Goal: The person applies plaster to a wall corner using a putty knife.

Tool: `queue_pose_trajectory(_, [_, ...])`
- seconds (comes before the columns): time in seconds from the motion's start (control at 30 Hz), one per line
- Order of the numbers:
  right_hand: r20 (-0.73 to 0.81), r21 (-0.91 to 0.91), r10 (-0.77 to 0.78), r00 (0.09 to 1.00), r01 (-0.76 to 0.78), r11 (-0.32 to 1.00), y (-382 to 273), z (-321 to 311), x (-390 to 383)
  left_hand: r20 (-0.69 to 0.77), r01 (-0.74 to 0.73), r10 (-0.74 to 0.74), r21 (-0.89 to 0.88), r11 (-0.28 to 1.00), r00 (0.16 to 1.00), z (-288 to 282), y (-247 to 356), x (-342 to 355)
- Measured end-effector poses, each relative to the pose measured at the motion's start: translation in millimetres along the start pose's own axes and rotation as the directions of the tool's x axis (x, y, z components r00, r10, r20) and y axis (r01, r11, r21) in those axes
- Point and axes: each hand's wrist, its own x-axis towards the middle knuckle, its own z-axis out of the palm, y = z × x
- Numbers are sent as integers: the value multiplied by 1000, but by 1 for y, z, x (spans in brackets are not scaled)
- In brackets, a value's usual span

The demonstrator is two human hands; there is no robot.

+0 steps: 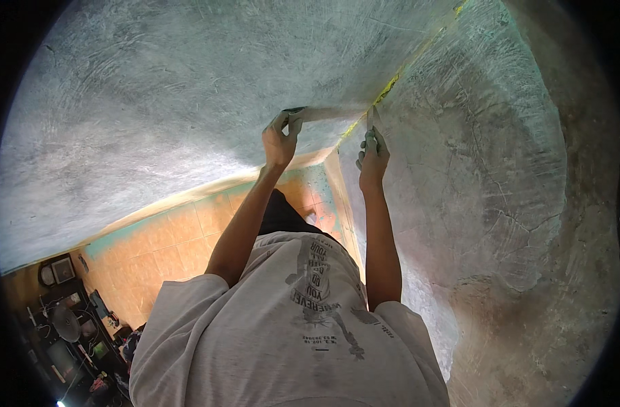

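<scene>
Both arms reach up to the corner where two grey plastered walls meet. My left hand (280, 142) is closed with bent fingers on a small dark flat piece (294, 110), against the left wall (174, 88). What this piece is cannot be made out. My right hand (373, 163) grips a narrow scraper (371, 121), its blade pointing up at the corner seam. Along that seam runs a broken yellow line (390, 87), and the blade tip is close to it or touching. A brownish streak or shadow stretches from the left hand's piece towards the seam.
The right wall (472, 156) has cracks and a rough brown bare area (527, 339). Below lies an orange tiled floor (167, 251) with pale and turquoise smears near the wall. A fan (66, 323) and a dark cluttered shelf stand at the lower left.
</scene>
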Motion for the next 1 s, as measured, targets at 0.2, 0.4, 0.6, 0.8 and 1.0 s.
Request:
queue_pose_trajectory(0.2, [-31,-28,-8,999,8,1000,1,0,-1,-37,-18,18,15,1000,999,5,2,-1])
queue_pose_trajectory(0.4, [-12,-9,7,1000,-7,1000,-1,-2,1,-19,1,-1,-1,1000,1000,6,-5,-1])
queue_pose_trajectory(0.6, [-36,41,23,999,-21,999,3,6,-1,-57,-40,38,-36,999,998,8,0,-1])
queue_pose_trajectory(0.8, [-40,62,41,998,-38,997,3,7,-1,-55,-24,25,9,1000,998,7,-2,0])
queue_pose_trajectory(1.0, [-52,130,85,995,-78,988,0,7,0,-39,-22,21,-17,1000,999,6,2,0])
